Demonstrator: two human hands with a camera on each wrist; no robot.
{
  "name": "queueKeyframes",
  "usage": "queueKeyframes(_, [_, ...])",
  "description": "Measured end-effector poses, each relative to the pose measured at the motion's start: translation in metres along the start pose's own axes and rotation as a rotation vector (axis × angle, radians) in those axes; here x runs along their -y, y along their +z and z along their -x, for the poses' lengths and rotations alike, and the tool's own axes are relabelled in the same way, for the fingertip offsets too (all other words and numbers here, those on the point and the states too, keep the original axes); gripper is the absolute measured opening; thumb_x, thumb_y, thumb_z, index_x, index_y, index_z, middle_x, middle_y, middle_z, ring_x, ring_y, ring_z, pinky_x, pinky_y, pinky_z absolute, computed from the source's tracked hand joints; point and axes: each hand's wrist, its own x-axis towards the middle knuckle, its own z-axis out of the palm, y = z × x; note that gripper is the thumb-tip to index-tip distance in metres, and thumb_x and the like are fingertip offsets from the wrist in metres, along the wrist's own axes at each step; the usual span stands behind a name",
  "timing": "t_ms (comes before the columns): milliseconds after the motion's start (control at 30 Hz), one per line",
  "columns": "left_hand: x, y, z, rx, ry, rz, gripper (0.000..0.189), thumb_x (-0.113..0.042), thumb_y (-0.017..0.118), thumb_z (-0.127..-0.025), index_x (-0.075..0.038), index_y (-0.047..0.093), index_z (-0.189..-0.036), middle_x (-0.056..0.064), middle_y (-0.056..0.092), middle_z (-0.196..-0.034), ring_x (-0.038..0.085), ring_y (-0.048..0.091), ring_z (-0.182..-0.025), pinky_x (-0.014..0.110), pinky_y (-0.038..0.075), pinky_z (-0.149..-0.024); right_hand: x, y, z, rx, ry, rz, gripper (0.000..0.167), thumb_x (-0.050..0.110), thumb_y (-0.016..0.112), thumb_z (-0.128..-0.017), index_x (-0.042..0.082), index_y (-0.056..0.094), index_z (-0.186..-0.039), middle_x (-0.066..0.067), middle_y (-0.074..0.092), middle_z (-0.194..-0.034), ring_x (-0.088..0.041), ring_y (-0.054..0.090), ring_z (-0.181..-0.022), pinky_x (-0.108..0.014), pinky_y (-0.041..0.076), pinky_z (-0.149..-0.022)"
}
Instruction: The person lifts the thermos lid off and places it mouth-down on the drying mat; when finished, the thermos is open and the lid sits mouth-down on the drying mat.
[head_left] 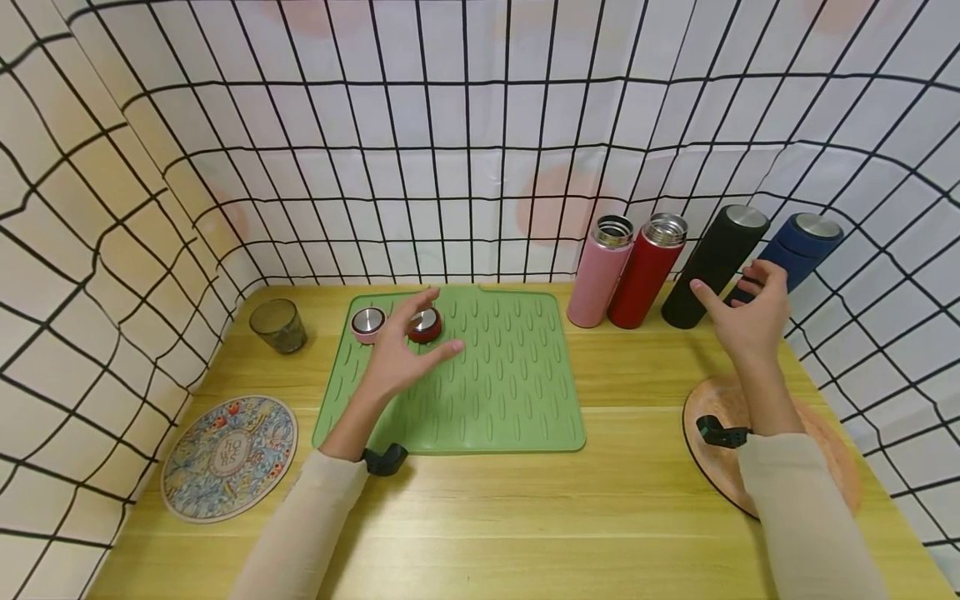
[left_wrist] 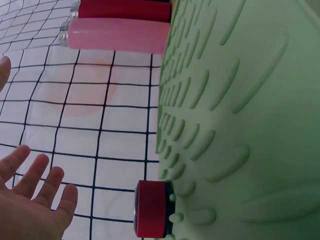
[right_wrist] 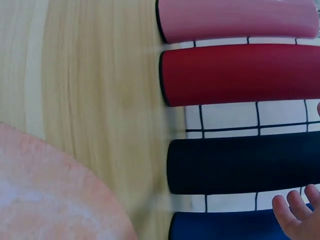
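Observation:
My left hand (head_left: 397, 362), fingers spread and empty, hovers above the green ribbed mat (head_left: 510, 392). Close to it on the mat sit a red bottle lid (head_left: 427, 322) and a pink lid (head_left: 367, 323), both with silver tops. At the right, my right hand (head_left: 750, 325) is held by the black bottle (head_left: 716, 258), thumb and fingers apart and loosely bent. Contact with that bottle cannot be made out. Behind the fingers stands a capped blue bottle (head_left: 798, 246). An uncapped pink bottle (head_left: 597, 279) and an uncapped red bottle (head_left: 647, 279) stand upright to the left.
A dark glass cup (head_left: 279, 327) stands at the back left. In front of it lies a round patterned mat (head_left: 228, 458). Under my right forearm is a round orange-brown mat (head_left: 712, 408). Grid-patterned cloth (head_left: 480, 167) walls the wooden table (head_left: 525, 517) at the back and sides.

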Motion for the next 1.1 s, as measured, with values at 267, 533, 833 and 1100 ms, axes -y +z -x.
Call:
queueKeyframes(267, [-0.001,0.006,-0.001,0.024,0.010,-0.013,0.085,-0.046,0.087,-0.081,-0.034,0.046,-0.154,-0.003,0.048,-0.156,0.022,0.046,-0.143,0.052,0.042,-0.117,-0.009,0.007,-0.007,0.053,0.059,-0.009,0.095,0.054,0.076,-0.088,0.025,0.023,-0.161,-0.007,0.033,-0.165,-0.023,0.035,-0.151,-0.043,0.037,-0.123])
queueKeyframes(533, [-0.001,0.013,-0.001,0.062,-0.022,-0.008,0.086,-0.048,0.086,-0.082,-0.035,0.044,-0.155,-0.001,0.046,-0.158,0.024,0.043,-0.146,0.052,0.038,-0.121,-0.016,0.020,-0.016,0.096,0.118,-0.013,0.101,0.057,0.073,-0.089,0.026,0.013,-0.165,-0.002,0.023,-0.171,-0.024,0.028,-0.156,-0.044,0.030,-0.127])
queueKeyframes(833, [-0.003,0.025,-0.001,0.095,-0.022,0.020,0.086,-0.045,0.087,-0.081,-0.033,0.044,-0.155,0.002,0.046,-0.158,0.023,0.042,-0.147,0.047,0.037,-0.123,-0.019,0.032,-0.033,0.127,0.137,-0.031,0.098,0.058,0.070,-0.090,0.022,0.016,-0.165,-0.005,0.029,-0.170,-0.022,0.029,-0.156,-0.043,0.027,-0.128])
queueKeyframes(1100, [-0.005,0.034,-0.003,0.112,-0.017,0.013,0.088,-0.048,0.086,-0.081,-0.029,0.045,-0.156,-0.005,0.045,-0.159,0.019,0.042,-0.146,0.042,0.035,-0.123,-0.024,0.037,-0.037,0.095,0.163,-0.024,0.094,0.057,0.068,-0.092,0.022,0.019,-0.164,-0.006,0.032,-0.168,-0.024,0.031,-0.155,-0.043,0.025,-0.129])
